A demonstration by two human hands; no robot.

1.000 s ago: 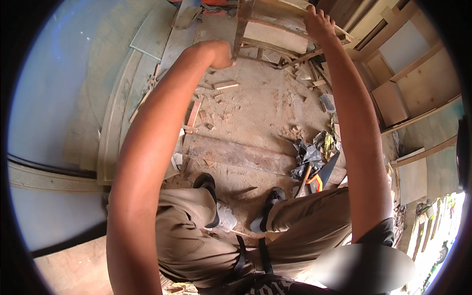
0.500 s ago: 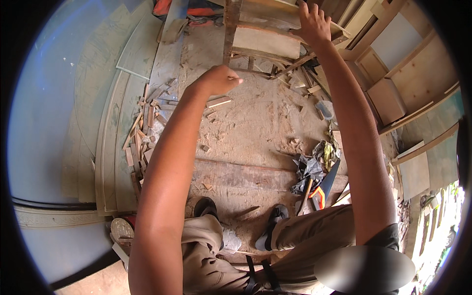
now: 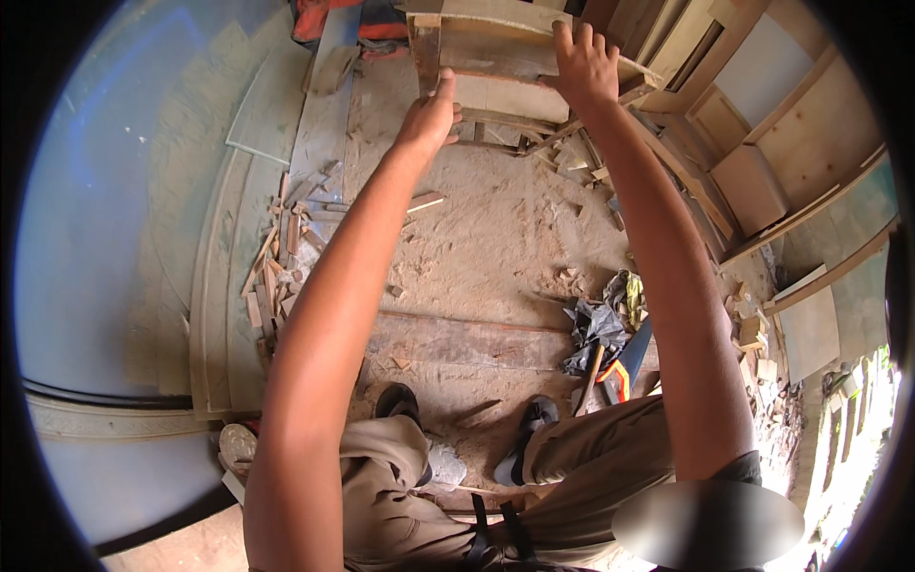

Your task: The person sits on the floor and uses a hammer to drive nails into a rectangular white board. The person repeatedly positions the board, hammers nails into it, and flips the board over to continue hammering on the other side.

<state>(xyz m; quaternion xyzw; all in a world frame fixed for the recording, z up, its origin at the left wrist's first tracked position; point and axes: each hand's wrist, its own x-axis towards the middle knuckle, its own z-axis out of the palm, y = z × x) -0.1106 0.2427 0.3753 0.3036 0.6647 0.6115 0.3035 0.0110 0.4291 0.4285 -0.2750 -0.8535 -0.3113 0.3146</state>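
At the far middle stands a worn wooden table-like frame [image 3: 500, 59] with boards, rails and legs. My right hand [image 3: 585, 74] grips its near upper edge, fingers spread over the top and thumb on the near side. Close to the frame's left leg is my left hand [image 3: 431, 122], its index finger stretched up and its thumb out to the side. It looks open, with nothing visible in it; whether the fingertip touches the wood I cannot tell.
Wood offcuts [image 3: 272, 276] lie along the left beside leaning sheets [image 3: 105, 238]. A plank [image 3: 467, 338] crosses the dusty floor. Near my right leg are a handsaw [image 3: 629, 367] and a crumpled dark plastic bag [image 3: 593, 334]. Wooden cabinet frames [image 3: 810, 124] stand at the right.
The wooden frame has shifted nearer and slightly left, my right hand moving with it. My left hand has reached forward to its left leg, and its loosely curled fingers have straightened.
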